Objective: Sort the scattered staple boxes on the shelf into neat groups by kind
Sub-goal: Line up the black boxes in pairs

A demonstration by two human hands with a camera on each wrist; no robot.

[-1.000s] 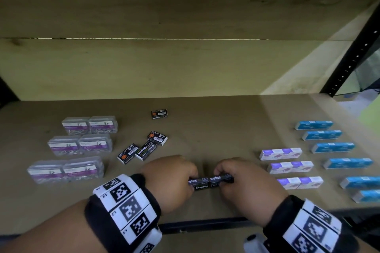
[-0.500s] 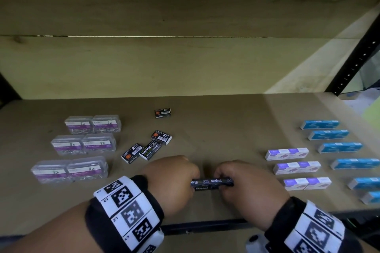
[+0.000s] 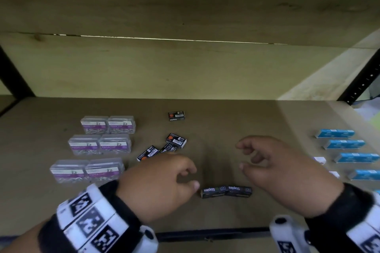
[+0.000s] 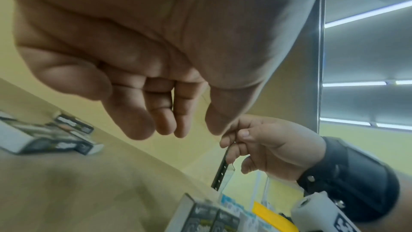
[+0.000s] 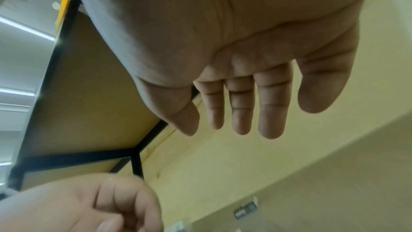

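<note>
Black staple boxes [image 3: 226, 191] (end-to-end pair)

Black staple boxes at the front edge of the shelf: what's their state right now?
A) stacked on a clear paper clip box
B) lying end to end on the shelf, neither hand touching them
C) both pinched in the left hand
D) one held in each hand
B: the two black staple boxes lie end to end on the shelf, with the left hand and right hand lifted clear, holding nothing.
</note>
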